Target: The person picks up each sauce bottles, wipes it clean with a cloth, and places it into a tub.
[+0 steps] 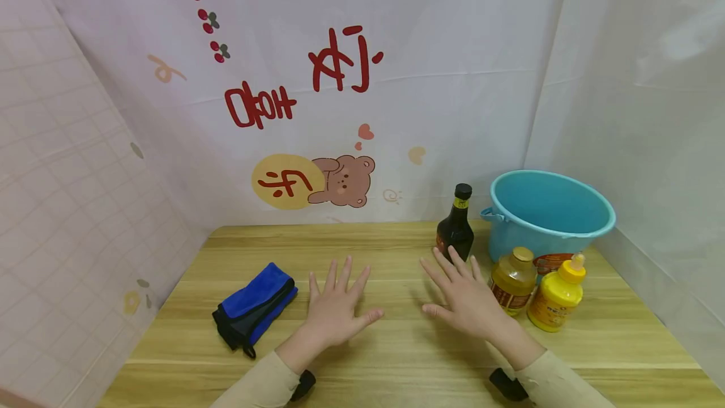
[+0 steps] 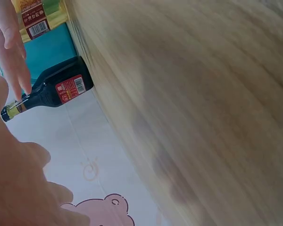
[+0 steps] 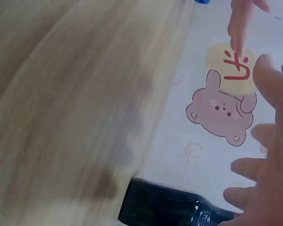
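My left hand hovers palm down over the wooden table, its fingers spread and nothing in it. To its left lies a folded blue and black cloth. The right hand, also with fingers spread and holding nothing, overlaps the lower part of a dark sauce bottle in the head view. Just right of that hand stand an oil bottle with a gold cap and a yellow squeeze bottle. In the left wrist view the dark bottle shows a red label.
A light blue bucket stands at the back right of the wooden table, behind the two bottles. A white printed sheet hangs as a wall along the back, and sheets also close off both sides.
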`<state>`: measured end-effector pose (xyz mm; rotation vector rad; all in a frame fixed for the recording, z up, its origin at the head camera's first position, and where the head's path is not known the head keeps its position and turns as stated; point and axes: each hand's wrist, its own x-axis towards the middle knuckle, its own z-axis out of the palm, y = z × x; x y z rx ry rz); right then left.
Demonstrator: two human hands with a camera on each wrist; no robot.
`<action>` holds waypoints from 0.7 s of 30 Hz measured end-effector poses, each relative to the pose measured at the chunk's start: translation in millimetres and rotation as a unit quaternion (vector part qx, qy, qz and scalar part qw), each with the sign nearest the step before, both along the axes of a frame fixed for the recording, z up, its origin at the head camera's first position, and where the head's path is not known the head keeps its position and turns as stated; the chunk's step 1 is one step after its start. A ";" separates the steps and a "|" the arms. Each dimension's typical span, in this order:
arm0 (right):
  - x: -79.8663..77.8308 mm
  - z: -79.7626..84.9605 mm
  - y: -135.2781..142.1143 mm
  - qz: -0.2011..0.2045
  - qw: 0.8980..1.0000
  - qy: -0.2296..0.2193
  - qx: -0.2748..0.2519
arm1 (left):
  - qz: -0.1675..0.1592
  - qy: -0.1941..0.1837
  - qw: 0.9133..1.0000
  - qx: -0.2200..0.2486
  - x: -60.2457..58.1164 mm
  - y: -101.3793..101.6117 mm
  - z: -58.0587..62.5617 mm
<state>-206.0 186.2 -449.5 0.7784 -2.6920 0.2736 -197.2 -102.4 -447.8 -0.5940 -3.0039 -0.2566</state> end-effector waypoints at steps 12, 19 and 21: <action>-2.2 2.2 5.2 -0.019 0.989 0.012 -0.149 | -0.019 0.065 0.997 0.045 0.2 -4.3 4.2; -1.7 0.0 9.1 -0.016 0.984 0.027 -0.174 | -0.022 0.106 0.991 0.076 -1.9 -12.3 4.2; -1.8 -0.6 10.0 -0.019 0.984 0.026 -0.178 | -0.021 0.111 0.990 0.083 -2.5 -14.5 3.1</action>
